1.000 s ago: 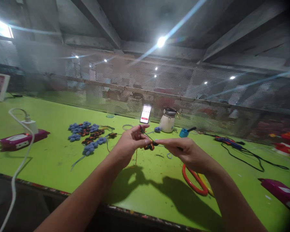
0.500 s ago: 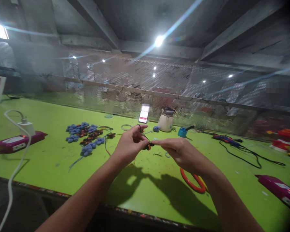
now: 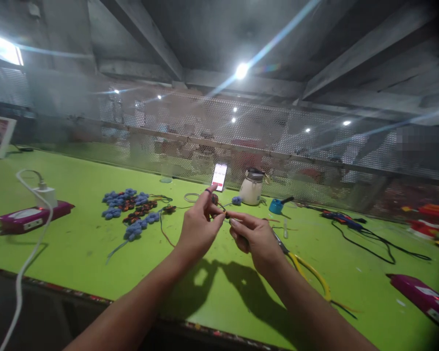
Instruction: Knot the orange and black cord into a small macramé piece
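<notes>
Above the table's middle, my left hand point(image 3: 198, 225) pinches a small dark-and-orange piece of yarn work point(image 3: 225, 214). My right hand point(image 3: 254, 236) is closed beside it, thumb and fingertips pressed together at the same piece. The fingers cover most of the piece, and whether a hook is in the right hand I cannot make out. A dark-and-orange yarn clump point(image 3: 214, 198) shows just beyond the left fingers. Scissors with a yellow handle point(image 3: 310, 269) lie beside and partly under my right forearm. Blue yarn flowers point(image 3: 133, 228) and dark-orange ones point(image 3: 137, 213) lie to the left.
Behind the hands stand a lit phone point(image 3: 219, 176), a pale lidded jar point(image 3: 251, 187) and a blue pot point(image 3: 276, 206). Purple power strips lie left point(image 3: 32, 218) and right point(image 3: 422, 297). A white cable point(image 3: 29, 258) hangs over the front edge. Dark cords point(image 3: 369, 236) lie at right.
My right hand has turned and its fingers have curled in close to the left fingertips. The scissors show differently: their yellow handle and blades are visible now, where a red loop showed before.
</notes>
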### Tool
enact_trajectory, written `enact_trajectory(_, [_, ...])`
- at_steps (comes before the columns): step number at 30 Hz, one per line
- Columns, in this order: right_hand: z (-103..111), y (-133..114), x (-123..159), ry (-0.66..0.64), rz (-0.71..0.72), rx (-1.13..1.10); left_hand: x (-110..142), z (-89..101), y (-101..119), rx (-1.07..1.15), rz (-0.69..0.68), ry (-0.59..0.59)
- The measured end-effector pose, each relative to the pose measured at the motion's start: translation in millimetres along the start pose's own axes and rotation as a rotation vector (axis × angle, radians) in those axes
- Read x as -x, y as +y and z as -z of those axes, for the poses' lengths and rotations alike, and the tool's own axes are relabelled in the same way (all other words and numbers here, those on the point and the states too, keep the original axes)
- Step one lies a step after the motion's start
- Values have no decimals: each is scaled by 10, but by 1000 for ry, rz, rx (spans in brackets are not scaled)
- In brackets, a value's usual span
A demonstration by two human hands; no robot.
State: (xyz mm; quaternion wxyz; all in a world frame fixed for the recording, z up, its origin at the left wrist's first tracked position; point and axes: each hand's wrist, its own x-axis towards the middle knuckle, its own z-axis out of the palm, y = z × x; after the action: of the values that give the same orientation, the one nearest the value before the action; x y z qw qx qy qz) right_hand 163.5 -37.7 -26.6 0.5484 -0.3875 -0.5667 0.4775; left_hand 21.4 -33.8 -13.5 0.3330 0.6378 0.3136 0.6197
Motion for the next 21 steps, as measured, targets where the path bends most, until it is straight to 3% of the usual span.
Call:
enact_trajectory(2, [-12, 17, 7, 3, 38, -14, -46, 46, 3, 306, 200, -42])
enact_trajectory(5, [45, -4, 12, 6, 282, 203, -96, 121, 8, 606, 402, -149])
enact_trajectory(8, [154, -71, 5, -65, 556, 551, -118, 166, 26, 635, 451, -178])
enact_trajectory(10, [223, -122, -3, -140, 648, 799, -128, 179, 38, 523, 412, -136])
enact_trajectory(15, [299, -197, -5, -191, 665, 1286, -155, 199, 24, 263, 303, -98])
enact_trajectory(21, [279, -266, 40, -277, 561, 1148, -145, 204, 47, 247, 334, -119])
